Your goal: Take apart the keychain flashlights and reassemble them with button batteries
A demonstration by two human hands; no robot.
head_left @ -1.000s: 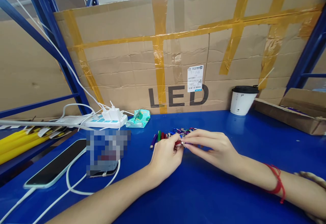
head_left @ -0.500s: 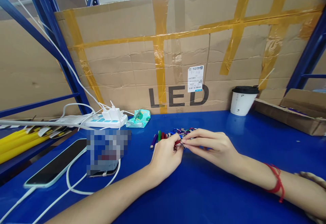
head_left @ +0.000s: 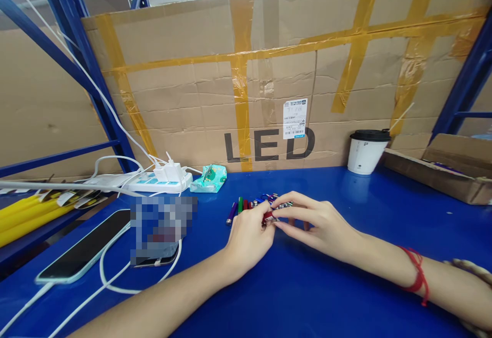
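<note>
Pinching a small shiny red cylinder (head_left: 268, 217) over the glossy blue tabletop (head_left: 307, 289), the curled bare left hand (head_left: 251, 235) likely does the steadying now the bare right hand (head_left: 326, 223)'s spread its fingers wider beside it, can't tell if they're gripping anything.

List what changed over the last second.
The right hand has shifted slightly left, its fingers spreading apart around the end of the red piece; whether it has let go is unclear. The left hand still holds that piece. The white cup and mint-edged phone stayed put.
</note>
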